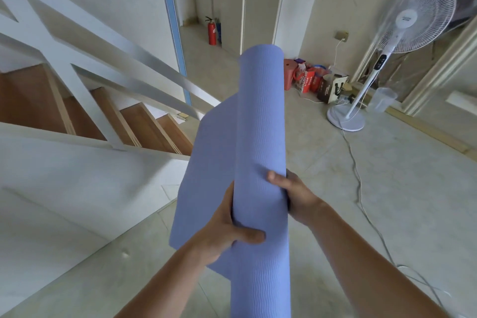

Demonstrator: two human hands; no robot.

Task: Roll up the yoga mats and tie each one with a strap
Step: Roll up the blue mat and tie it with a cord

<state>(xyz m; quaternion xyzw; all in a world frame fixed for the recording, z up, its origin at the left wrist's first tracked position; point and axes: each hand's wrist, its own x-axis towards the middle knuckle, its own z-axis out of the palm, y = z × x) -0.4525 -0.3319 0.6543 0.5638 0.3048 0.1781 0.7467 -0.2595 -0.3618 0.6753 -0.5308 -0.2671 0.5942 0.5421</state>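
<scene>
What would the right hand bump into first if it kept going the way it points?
The blue yoga mat. The right hand grips the roll, pointing left across it, so it would press straight into the mat. The left hand holds the other side and is probably next in line.

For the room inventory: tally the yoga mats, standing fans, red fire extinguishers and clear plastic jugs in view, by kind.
Yoga mat: 1
Standing fan: 1
Red fire extinguisher: 1
Clear plastic jug: 1
Total: 4
</scene>
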